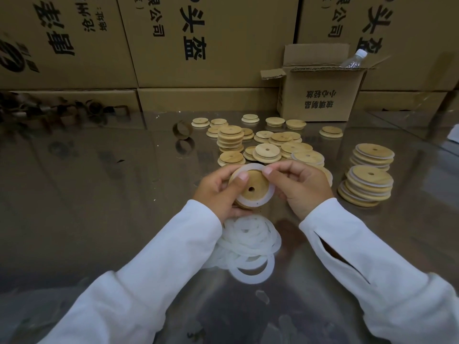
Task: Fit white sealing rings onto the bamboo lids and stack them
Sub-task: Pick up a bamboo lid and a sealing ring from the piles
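Both hands pinch one lid [253,186] above the table [99,207]: left hand [218,192] grips its edge, right hand [301,184] presses the ring [267,198] around it. Loose rings [250,247] below my wrists, finished stacks [367,180] right.

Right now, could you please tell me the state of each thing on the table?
bamboo lid: held in left hand, raised.
sealing ring: round that lid, far edge pinched by right hand.
loose rings: heaped, unfitted.
ringed lids: stacked, at right.
bare lids: scattered, ringless.
cardboard box: flaps open.
water bottle: capped, in box.
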Demonstrator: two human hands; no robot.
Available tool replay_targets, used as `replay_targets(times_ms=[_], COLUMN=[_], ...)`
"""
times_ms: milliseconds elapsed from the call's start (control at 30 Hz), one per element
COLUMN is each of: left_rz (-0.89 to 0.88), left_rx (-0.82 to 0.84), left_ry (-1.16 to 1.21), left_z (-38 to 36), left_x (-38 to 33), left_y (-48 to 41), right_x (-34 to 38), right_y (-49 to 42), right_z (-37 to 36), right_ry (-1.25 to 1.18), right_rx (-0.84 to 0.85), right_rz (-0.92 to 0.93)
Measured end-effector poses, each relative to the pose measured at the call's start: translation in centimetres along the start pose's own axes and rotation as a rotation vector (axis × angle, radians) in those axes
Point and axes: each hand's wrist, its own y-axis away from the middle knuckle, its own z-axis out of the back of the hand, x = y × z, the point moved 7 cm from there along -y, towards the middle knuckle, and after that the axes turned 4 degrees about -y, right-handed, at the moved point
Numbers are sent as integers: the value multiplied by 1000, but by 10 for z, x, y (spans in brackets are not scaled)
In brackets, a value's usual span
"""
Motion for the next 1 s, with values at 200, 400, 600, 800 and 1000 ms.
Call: replay_targets(times_ms=[200, 400, 600, 800, 1000], left_rz=[-26, -63, -74, -92, -70], left_rx=[-11, -45, -50, -50, -59], left_ry=[10, 20, 60, 73, 111], left_z=[2, 7, 8, 9, 11], left_x=[0, 2, 2, 1, 1], left_y=[-1, -2, -4, -4, -6], right_x=[-2, -3, -3, 5, 11], right_y=[-1, -2, -3, 0, 2], right_z=[-1, 0, 4, 0, -3], right_ry=[14, 38, 71, 108, 102], right_rx=[-8, -17, -72, -38, -21], right_rz=[9, 24, 36, 103, 131])
